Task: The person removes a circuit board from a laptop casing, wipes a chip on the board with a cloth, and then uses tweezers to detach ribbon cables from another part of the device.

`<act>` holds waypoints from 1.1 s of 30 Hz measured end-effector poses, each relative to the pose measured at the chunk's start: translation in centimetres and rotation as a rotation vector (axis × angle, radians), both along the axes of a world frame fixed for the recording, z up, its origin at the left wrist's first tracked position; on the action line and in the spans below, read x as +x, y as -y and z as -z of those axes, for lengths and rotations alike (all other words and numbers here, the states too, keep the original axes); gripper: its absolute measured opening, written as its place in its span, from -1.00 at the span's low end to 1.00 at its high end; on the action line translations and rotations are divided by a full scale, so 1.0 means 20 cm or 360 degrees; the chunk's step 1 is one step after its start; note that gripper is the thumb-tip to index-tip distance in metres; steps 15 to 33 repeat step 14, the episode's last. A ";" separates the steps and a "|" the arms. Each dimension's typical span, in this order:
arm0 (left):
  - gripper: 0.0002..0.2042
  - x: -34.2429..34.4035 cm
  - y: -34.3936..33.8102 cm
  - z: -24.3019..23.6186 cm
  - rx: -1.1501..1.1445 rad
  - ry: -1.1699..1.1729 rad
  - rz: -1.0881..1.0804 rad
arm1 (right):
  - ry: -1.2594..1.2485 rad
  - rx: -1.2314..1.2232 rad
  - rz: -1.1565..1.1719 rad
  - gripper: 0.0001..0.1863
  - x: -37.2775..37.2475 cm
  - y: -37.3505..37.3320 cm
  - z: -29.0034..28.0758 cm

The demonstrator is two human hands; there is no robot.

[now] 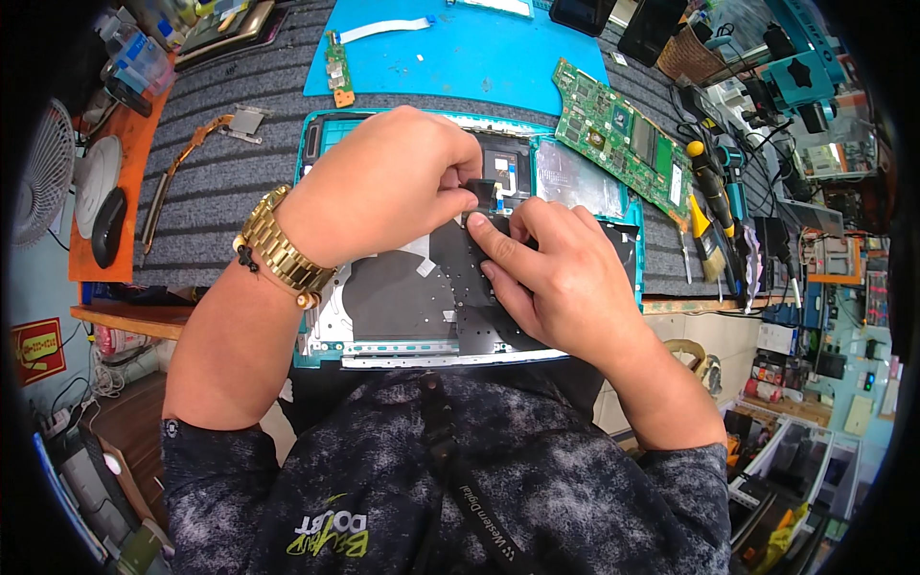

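Observation:
A laptop's teal-edged casing (398,353) lies opened up in front of me, its inner side showing with black sheeting (398,297) over much of it. My left hand (407,177) reaches over its far half, thumb and forefinger pinched on a small black film flap (481,195). Beside that flap are a white ribbon cable (511,177) and its small connector. My right hand (561,273) rests on the casing, forefinger stretched to the black sheeting just below the left thumb. Its thumb is apart from the forefinger, with nothing seen between them.
A green circuit board (623,134) leans over the casing's far right corner. Beyond lies a blue mat (460,57) with a small port board (338,72). A copper heat pipe (177,168) and a black mouse (109,226) lie left. Screwdrivers (709,177) and a brush (707,244) lie right.

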State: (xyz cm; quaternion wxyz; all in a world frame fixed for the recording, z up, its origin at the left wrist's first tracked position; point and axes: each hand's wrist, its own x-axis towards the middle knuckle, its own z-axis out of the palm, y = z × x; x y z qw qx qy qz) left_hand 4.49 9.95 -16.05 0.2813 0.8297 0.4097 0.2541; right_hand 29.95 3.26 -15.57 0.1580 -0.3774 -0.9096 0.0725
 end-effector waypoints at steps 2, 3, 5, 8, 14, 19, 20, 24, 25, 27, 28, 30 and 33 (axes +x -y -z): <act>-0.82 -0.01 0.00 -0.01 0.0070 0.0040 -0.0006 | 0.0007 0.0009 -0.0007 -0.50 0.00 0.00 0.00; -0.82 -0.01 0.00 -0.01 0.0155 0.0066 -0.0005 | 0.0012 0.0018 -0.0012 -0.51 0.00 0.00 -0.01; -0.83 -0.02 -0.01 -0.02 0.0228 0.0067 -0.0023 | 0.0030 0.0046 -0.0022 -0.51 0.00 0.00 -0.01; -0.86 -0.06 0.00 -0.05 0.0213 0.0004 -0.0009 | 0.0066 0.0089 -0.0038 -0.52 0.00 0.00 -0.01; -0.86 -0.11 0.02 -0.10 0.0154 -0.0206 0.0333 | 0.0094 0.0101 -0.0044 -0.51 0.00 0.00 -0.01; -0.86 -0.11 0.02 -0.10 0.0154 -0.0206 0.0333 | 0.0094 0.0101 -0.0044 -0.51 0.00 0.00 -0.01; -0.86 -0.11 0.02 -0.10 0.0154 -0.0206 0.0333 | 0.0094 0.0101 -0.0044 -0.51 0.00 0.00 -0.01; -0.86 -0.11 0.02 -0.10 0.0154 -0.0206 0.0333 | 0.0094 0.0101 -0.0044 -0.51 0.00 0.00 -0.01; -0.86 -0.11 0.02 -0.10 0.0154 -0.0206 0.0333 | 0.0094 0.0101 -0.0044 -0.51 0.00 0.00 -0.01; -0.86 -0.11 0.02 -0.10 0.0154 -0.0206 0.0333 | 0.0094 0.0101 -0.0044 -0.51 0.00 0.00 -0.01; -0.86 -0.11 0.02 -0.10 0.0154 -0.0206 0.0333 | 0.0094 0.0101 -0.0044 -0.51 0.00 0.00 -0.01; -0.86 -0.11 0.02 -0.10 0.0154 -0.0206 0.0333 | 0.0094 0.0101 -0.0044 -0.51 0.00 0.00 -0.01; -0.86 -0.11 0.02 -0.10 0.0154 -0.0206 0.0333 | 0.0094 0.0101 -0.0044 -0.51 0.00 0.00 -0.01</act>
